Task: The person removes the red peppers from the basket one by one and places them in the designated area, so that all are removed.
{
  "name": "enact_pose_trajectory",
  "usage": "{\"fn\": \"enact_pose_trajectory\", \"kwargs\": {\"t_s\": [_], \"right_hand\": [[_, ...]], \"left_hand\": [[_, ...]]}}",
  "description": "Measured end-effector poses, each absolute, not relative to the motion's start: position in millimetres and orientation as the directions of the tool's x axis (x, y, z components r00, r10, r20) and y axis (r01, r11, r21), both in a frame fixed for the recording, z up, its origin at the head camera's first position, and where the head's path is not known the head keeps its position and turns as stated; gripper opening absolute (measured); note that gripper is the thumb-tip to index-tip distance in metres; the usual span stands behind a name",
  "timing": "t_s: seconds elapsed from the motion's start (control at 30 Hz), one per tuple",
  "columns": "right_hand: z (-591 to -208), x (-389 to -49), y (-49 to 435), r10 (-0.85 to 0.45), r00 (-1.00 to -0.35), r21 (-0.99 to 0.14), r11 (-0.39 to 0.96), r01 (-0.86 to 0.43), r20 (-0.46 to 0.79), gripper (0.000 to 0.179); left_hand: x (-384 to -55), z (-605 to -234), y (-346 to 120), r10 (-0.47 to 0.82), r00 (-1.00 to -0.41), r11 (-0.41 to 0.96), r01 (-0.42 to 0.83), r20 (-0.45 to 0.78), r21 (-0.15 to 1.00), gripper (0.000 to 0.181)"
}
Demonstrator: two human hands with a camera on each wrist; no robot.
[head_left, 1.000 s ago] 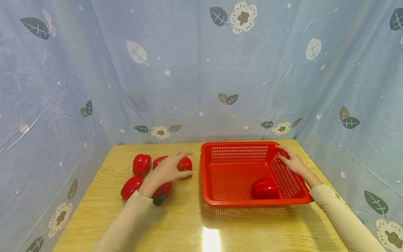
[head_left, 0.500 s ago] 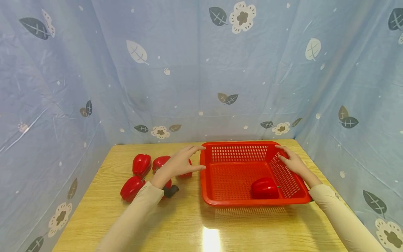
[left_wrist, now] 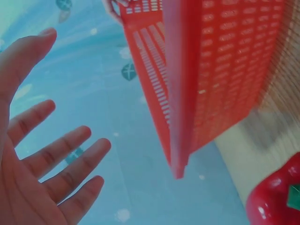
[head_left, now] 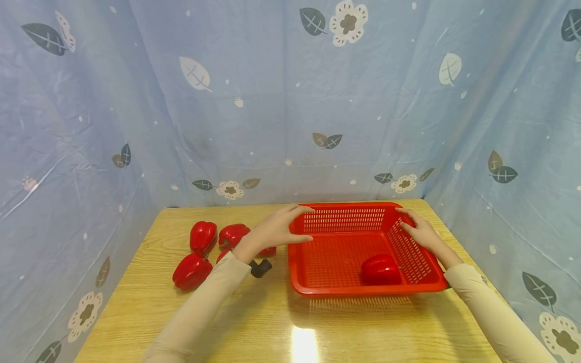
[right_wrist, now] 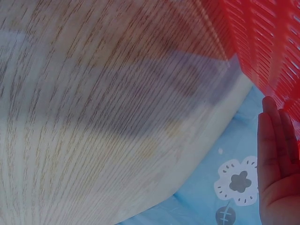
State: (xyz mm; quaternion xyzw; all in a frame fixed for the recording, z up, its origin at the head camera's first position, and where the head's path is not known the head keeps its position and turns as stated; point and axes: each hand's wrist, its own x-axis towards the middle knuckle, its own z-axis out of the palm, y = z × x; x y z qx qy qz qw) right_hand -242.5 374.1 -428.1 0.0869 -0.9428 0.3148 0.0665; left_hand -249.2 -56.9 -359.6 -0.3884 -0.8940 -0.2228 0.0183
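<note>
My left hand hovers at the left rim of a red plastic basket, fingers spread and thumb apart. In the left wrist view that hand holds nothing, and a gap shows between it and the basket wall. At the basket's right side my right hand stays by the rim, thumb toward the inside. The right wrist view has its straight fingers along the outer wall. One red bell pepper lies inside the basket, near the front right.
Left of the basket lie several more red bell peppers, one partly hidden behind my left wrist. A dark wrist camera sticks out below that wrist. Blue patterned curtain surrounds the wooden table at the back and sides.
My left hand has moved right, from above the peppers to the basket's left rim, still holding nothing. The right hand, the basket and the peppers have stayed put.
</note>
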Motion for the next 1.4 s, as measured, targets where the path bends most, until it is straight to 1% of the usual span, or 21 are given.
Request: {"fn": "enact_pose_trajectory", "kwargs": {"t_s": [0.27,0.53,0.77,0.93,1.07,1.17,1.4], "right_hand": [[-429,-244,374,-0.121,-0.975,-0.58,0.788,-0.207,0.184,0.044],[-429,-243,374,-0.116,-0.977,-0.587,0.784,-0.2,0.178,0.044],[-427,-243,374,-0.116,-0.979,-0.583,0.789,-0.194,0.169,0.045],[-427,-244,373,-0.125,-0.975,-0.58,0.787,-0.211,0.185,0.044],[-429,-245,374,-0.141,-0.965,-0.591,0.768,-0.248,0.223,0.043],[-430,-245,375,-0.143,-0.963,-0.592,0.765,-0.254,0.228,0.044],[-430,-245,374,-0.115,-0.977,-0.585,0.786,-0.201,0.182,0.044]], "left_hand": [[-251,-351,-39,0.719,-0.662,0.566,0.734,0.211,0.375,0.07],[-252,-347,-16,0.748,-0.637,0.511,0.733,0.188,0.449,0.071],[-253,-345,7,0.779,-0.595,0.465,0.76,0.197,0.454,0.072],[-254,-344,23,0.799,-0.573,0.444,0.767,0.183,0.463,0.071],[-256,-347,37,0.821,-0.545,0.419,0.778,0.171,0.469,0.073],[-257,-352,47,0.832,-0.537,0.419,0.775,0.143,0.473,0.074],[-261,-367,68,0.843,-0.53,0.428,0.763,0.09,0.485,0.074]]}}
